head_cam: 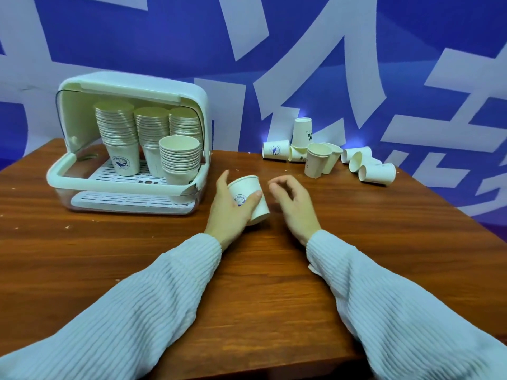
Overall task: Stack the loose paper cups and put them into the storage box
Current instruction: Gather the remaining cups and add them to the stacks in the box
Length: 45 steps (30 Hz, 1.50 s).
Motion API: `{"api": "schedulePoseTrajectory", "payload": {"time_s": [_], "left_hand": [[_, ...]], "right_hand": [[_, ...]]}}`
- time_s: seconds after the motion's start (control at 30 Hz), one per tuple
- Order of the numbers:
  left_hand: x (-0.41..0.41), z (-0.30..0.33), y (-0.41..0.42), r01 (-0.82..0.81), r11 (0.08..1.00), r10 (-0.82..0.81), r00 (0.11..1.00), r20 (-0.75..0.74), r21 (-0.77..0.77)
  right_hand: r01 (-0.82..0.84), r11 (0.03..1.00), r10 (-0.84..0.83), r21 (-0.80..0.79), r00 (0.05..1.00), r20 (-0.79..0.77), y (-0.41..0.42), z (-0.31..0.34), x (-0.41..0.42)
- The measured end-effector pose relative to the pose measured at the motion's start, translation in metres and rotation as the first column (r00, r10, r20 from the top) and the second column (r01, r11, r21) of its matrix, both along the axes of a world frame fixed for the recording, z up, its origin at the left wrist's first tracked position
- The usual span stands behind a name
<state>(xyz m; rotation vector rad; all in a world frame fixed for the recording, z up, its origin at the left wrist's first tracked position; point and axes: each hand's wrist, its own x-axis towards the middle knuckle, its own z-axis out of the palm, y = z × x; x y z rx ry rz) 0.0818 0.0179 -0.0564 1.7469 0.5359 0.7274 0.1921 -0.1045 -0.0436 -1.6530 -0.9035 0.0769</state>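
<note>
The left hand (230,207) held one paper cup (248,198) above the wooden table (247,283), with the thumb on the right side of the cup and the other fingers curled round its left side and back. This cup was tilted, its closed bottom pointing up and far and its mouth pointing down and near. The right hand (295,205) hovered just to the right of it with the fingers loosely bent and the fingertips near each other; it gripped nothing, and a small gap separated it from the cup. On the far left of the table stood the storage box (131,149) with its lid raised. Inside it there were already three tall stacks of cups (142,133), turned upside down, and in front of them, on the right side of the box, a shorter stack (179,157) with its mouth up. So a large part of the work seemed to be finished. On the far right of the table, near the blue and white wall (384,64), a group of loose cups (326,157) still waited: some lay on their side, one or two stood upright, and one stood upside down on top of others. I counted about ten, but a few overlapped, so the exact number was not clear. In my judgement the held cup was the beginning of a new stack, and the remaining cups had to be collected, nested together and carried to the box.
</note>
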Motion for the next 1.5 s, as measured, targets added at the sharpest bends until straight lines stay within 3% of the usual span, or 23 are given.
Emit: {"api": "schedulePoseTrajectory", "payload": {"time_s": [0.07,0.17,0.3,0.47,0.6,0.7,0.8,0.9,1.0,1.1,1.27,1.43,1.5], "left_hand": [[-0.002,-0.001,0.002,-0.042,0.999,0.042,0.999,0.02,-0.005],[-0.003,-0.002,0.0,-0.021,0.999,0.021,1.0,0.022,0.032],[-0.005,-0.002,-0.004,0.017,0.996,-0.019,1.0,0.021,0.088],[-0.004,0.0,-0.003,0.021,0.994,-0.023,1.0,0.016,0.107],[-0.007,0.003,-0.002,0.017,0.993,-0.018,1.0,0.011,0.118],[-0.012,0.011,-0.004,-0.058,0.989,0.048,0.996,0.07,0.139],[-0.02,0.026,-0.002,-0.15,0.986,0.131,0.97,0.206,0.075],[-0.036,0.041,0.007,-0.236,0.972,0.216,0.923,0.317,0.024],[-0.063,0.052,0.017,-0.337,0.941,0.286,0.856,0.431,0.044],[-0.087,0.058,0.031,-0.416,0.908,0.342,0.812,0.472,0.058],[-0.116,0.062,0.056,-0.464,0.884,0.382,0.787,0.485,0.057],[-0.13,0.067,0.073,-0.473,0.877,0.387,0.8,0.459,0.085],[-0.13,0.071,0.079,-0.479,0.872,0.39,0.805,0.447,0.101]], "right_hand": [[0.233,0.972,-0.233,0.005,0.97,0.072,0.009,0.01,0.029],[0.482,0.857,-0.428,-0.185,0.864,0.266,0.018,0.031,0.084],[0.64,0.625,-0.371,-0.446,0.747,0.552,0.023,0.038,0.142],[0.806,0.442,-0.318,-0.394,0.551,0.771,0.013,0.028,0.147],[0.778,0.535,-0.337,-0.33,0.554,0.761,0.005,0.028,0.126],[0.657,0.726,-0.4,-0.202,0.643,0.653,0.003,0.033,0.099],[0.446,0.895,-0.397,0.028,0.764,0.509,0.009,0.058,0.056],[0.281,0.939,-0.343,0.197,0.809,0.478,0.027,0.09,0.009],[0.118,0.962,-0.239,0.246,0.799,0.552,0.052,0.111,-0.023],[0.028,0.986,-0.132,0.162,0.727,0.674,0.08,0.116,-0.042],[0.04,0.993,0.065,-0.115,0.627,0.776,0.11,0.117,-0.058],[0.076,0.877,0.332,-0.475,0.618,0.712,0.128,0.116,-0.063],[0.084,0.835,0.394,-0.544,0.598,0.698,0.13,0.107,-0.068]]}}
